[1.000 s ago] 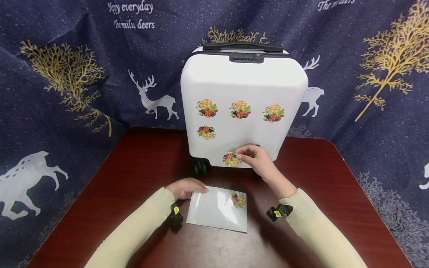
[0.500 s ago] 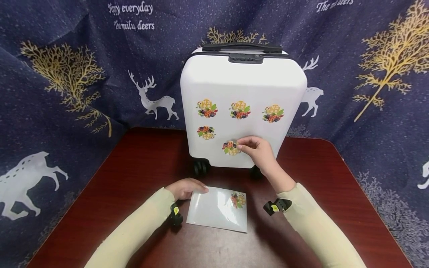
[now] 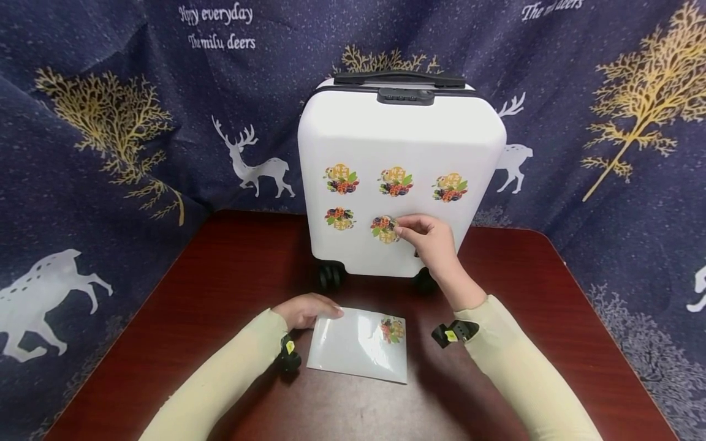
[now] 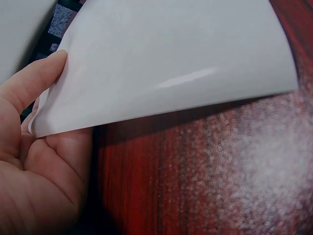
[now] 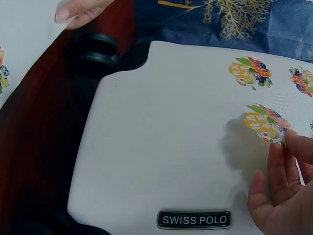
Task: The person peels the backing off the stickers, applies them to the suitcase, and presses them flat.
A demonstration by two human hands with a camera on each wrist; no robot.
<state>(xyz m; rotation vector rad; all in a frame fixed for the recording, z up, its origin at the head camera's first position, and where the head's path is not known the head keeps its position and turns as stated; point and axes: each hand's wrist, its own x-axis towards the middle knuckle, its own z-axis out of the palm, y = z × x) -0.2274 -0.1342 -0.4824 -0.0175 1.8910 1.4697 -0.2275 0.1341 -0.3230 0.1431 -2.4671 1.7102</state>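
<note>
A person's right hand (image 3: pixel 432 242) pinches a round fruit-patterned sticker (image 3: pixel 384 228) by its edge against the front of an upright white hard-shell suitcase (image 3: pixel 401 141) just ahead. The left hand (image 3: pixel 304 309), nearer the body, grips the corner of a glossy white backing sheet (image 3: pixel 353 346) between thumb and fingers, lying on the dark red wooden table (image 3: pixel 220 275).

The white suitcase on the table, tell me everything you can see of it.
The white hard-shell suitcase stands upright on black wheels at the back of the dark red wooden table. It has rounded corners, a black top handle, a black lock and a SWISS POLO badge low on its front. Four fruit stickers sit on the front: three in a row, one below at the left. The right hand pinches a fifth fruit sticker against it.
</note>
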